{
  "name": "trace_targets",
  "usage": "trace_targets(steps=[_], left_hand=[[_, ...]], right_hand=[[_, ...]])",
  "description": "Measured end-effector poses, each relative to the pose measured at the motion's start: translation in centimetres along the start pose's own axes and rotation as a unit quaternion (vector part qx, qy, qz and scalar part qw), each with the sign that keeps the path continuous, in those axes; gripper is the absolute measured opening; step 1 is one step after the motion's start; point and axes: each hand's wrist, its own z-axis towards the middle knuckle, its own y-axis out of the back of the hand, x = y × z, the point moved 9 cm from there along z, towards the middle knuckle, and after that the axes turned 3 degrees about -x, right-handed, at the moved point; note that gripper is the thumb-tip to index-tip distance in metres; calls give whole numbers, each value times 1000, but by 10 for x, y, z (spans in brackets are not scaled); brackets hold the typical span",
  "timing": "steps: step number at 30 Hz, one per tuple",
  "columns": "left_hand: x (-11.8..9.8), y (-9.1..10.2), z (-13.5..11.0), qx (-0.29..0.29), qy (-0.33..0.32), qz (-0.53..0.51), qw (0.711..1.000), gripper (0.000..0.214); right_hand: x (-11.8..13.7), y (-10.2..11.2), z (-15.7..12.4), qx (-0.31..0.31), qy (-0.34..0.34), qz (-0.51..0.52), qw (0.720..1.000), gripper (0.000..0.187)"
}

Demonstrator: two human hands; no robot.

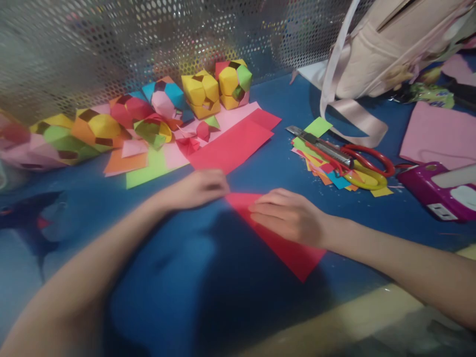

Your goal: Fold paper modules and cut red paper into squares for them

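A folded red paper [293, 255] lies on the blue table [208, 297] in front of me. My right hand [288, 215] rests flat on it, fingers stretched out together and pressing it down. My left hand [199, 188] is at the paper's upper left corner, fingers curled and pinched on that tip. Both forearms reach in from the lower edges.
Several coloured paper cubes [201, 91] and loose sheets [230, 141] sit along the perforated metal wall [111, 39]. To the right lie red and yellow scissors [366, 168], a cutter knife [323, 144], paper scraps, a purple device [439, 191], pink paper and a beige bag [394, 44].
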Motion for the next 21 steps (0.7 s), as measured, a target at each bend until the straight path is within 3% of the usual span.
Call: trace_targets(steps=[21], left_hand=[[-6,2,2,12,-2,3,1000,18]], right_hand=[[3,-1,-1,28,15,-28,999,27]])
